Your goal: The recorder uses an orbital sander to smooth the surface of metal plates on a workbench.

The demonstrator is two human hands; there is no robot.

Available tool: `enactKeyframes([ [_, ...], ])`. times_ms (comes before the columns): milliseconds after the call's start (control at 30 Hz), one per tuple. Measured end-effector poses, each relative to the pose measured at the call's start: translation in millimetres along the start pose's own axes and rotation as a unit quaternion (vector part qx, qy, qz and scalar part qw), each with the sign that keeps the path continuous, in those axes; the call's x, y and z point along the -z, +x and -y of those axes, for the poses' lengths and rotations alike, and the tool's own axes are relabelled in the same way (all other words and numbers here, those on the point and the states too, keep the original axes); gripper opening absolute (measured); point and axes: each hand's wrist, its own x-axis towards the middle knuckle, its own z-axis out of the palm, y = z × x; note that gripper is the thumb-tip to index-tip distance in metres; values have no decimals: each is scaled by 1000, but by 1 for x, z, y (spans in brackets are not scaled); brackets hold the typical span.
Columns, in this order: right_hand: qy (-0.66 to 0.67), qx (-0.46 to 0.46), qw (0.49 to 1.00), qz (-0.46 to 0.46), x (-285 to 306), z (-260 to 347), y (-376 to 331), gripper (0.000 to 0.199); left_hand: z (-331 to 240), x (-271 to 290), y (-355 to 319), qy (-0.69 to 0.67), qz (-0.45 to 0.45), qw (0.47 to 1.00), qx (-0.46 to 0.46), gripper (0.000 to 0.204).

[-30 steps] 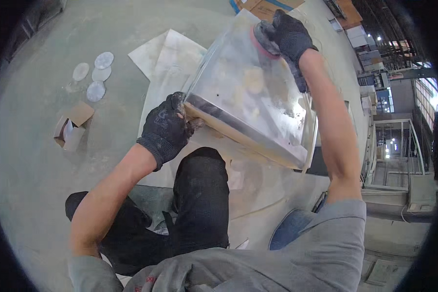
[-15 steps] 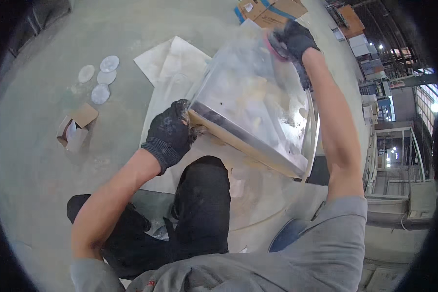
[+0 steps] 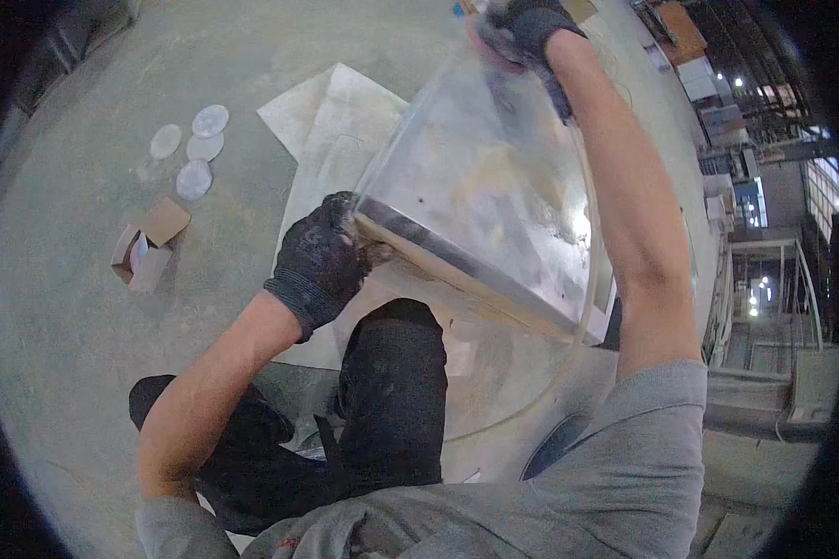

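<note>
A shiny metal panel (image 3: 494, 214), flat and rectangular with a scuffed, cloudy sheen, sat tilted over the person's raised knee, its near edge backed by a pale wooden strip (image 3: 466, 289). The surface looked smooth but dull in patches, with bright glare near its lower right corner. The left hand (image 3: 322, 256), in a black, dust-stained glove, was clamped on the panel's near left corner, fingers wrapped over the edge. The right hand (image 3: 522, 28), also gloved in black, was closed around a round sanding tool (image 3: 494, 47) pressed against the panel's far edge; the tool was blurred, so its detail could not be made out. A thin pale hose (image 3: 583, 307) curved down past the right forearm.

Under the panel lay light, flat sheets (image 3: 336, 130) spread on the grey concrete floor (image 3: 75, 317), which was rough and mottled. To the left, well apart from the panel, four grey round discs (image 3: 191, 149) lay in a loose cluster, and nearer the person an opened small cardboard box (image 3: 149, 242) rested on the floor. Bare floor stretched wide on the left side; on the right, metal shelving and railings (image 3: 764, 307) crowded close.
</note>
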Motion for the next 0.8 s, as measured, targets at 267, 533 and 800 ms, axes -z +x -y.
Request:
enactKeyframes([
  [267,-5,-60,997,55,19,13,-4,50,-6,7,-3,-26,-8,999,23,44],
  [533,-108,-41,980,-159,-12,-78,-36,47,-2,-11,0,-25,-18,999,-14,45],
  [800,-79,6,993,-86,6,-10,-76,53,-2,-2,-2,1,-26,1000,8,44],
])
